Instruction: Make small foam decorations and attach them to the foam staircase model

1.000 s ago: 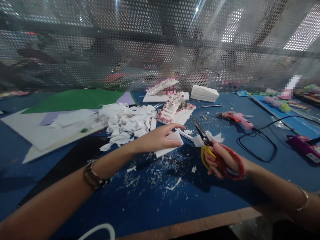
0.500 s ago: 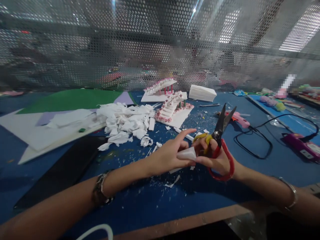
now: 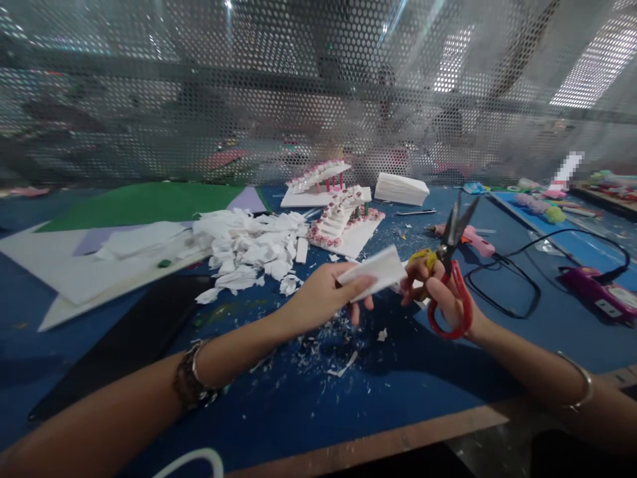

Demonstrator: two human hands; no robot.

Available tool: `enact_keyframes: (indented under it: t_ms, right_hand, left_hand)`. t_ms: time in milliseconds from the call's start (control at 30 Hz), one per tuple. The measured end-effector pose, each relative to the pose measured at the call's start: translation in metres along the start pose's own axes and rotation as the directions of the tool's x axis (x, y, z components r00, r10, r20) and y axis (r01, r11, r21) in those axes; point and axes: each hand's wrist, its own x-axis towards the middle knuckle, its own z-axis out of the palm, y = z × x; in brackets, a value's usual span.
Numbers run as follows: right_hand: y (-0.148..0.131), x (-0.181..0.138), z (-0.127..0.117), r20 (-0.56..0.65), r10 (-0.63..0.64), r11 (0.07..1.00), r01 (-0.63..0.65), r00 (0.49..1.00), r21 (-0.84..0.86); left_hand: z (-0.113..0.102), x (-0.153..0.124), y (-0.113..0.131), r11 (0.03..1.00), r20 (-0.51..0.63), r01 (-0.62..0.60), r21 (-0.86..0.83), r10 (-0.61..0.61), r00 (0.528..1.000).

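Note:
My left hand pinches a small white foam piece above the blue table. Close to its right, my right hand grips red-handled scissors, whose blades point upward and stand apart. The foam piece's right edge nearly touches my right fingers. White cut scraps lie scattered on the table under both hands.
A heap of white offcuts lies left of centre, beside white, purple and green sheets. Two small stair models and a white stack stand further back. A pink glue gun with a black cable lies at right. Perforated metal screen behind.
The scissors swung from pointing left, flat over the table, to blades upright. My left hand lifted the foam piece and brought it against my right hand.

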Motion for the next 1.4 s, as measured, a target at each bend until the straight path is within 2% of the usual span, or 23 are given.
enact_keyframes:
  t_ms: [67,133,200,300,533,700,867,967,1200,1400]
  right_hand:
    - [0.0,-0.002,-0.006,0.092,0.001,0.995,0.009,0.996,-0.1]
    - [-0.003,-0.004,-0.01,0.164,0.034,0.954,0.017,0.986,-0.3]
    - [-0.007,-0.006,-0.009,0.204,0.099,0.869,0.016,0.974,-0.495]
    - [-0.013,-0.006,-0.002,0.21,0.153,0.777,0.014,0.966,-0.629]
    - [-0.015,-0.005,0.01,0.216,0.176,0.753,0.009,0.96,-0.658]
    - [-0.012,-0.004,0.01,0.265,0.107,0.693,0.119,0.958,-0.711]
    - [-0.011,-0.005,0.01,0.249,0.126,0.673,0.101,0.96,-0.733]
    - [-0.011,-0.005,0.011,0.244,0.129,0.684,0.092,0.961,-0.723]
    - [-0.013,-0.006,0.008,0.247,0.074,0.779,0.099,0.966,-0.619]
    - [-0.014,-0.005,0.002,0.225,0.143,0.765,0.036,0.964,-0.643]
  left_hand:
    - [-0.001,-0.002,0.005,0.997,-0.174,-0.08,-0.001,0.078,0.982]
    - [-0.001,-0.005,0.009,0.99,-0.283,-0.141,-0.01,0.133,0.95]
    - [0.0,-0.008,0.012,0.982,-0.324,-0.185,-0.027,0.167,0.931]
    - [0.004,-0.011,0.013,0.976,-0.337,-0.212,-0.048,0.184,0.923]
    - [0.012,-0.009,0.003,0.975,-0.26,-0.21,-0.077,0.183,0.948]
    - [0.01,-0.01,0.006,0.973,-0.275,-0.232,-0.02,0.218,0.937]
    - [0.009,-0.011,0.006,0.979,-0.242,-0.203,0.029,0.204,0.948]
    - [0.009,-0.01,0.004,0.98,-0.203,-0.189,0.067,0.199,0.959]
    - [0.005,-0.009,0.009,0.976,-0.109,-0.162,0.149,0.179,0.978]
    - [-0.006,-0.008,0.014,0.979,0.065,-0.141,0.145,0.133,0.989]
